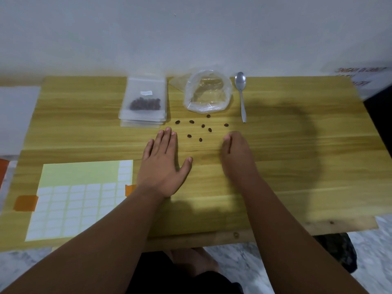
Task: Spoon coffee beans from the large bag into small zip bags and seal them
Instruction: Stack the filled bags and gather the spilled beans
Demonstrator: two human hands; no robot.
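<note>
Brown loose beans [200, 128], eight, lie between flat open left hand [163, 164] and curled, empty right hand [237, 153].

2 bare forearms, no sleeves; hands unadorned, nails short; dark garment at lap; bare foot below.

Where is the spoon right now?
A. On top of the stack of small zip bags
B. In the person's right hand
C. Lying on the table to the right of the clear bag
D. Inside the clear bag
C: the spoon lies flat on the table just right of the clear bag, with neither hand touching it.
</note>
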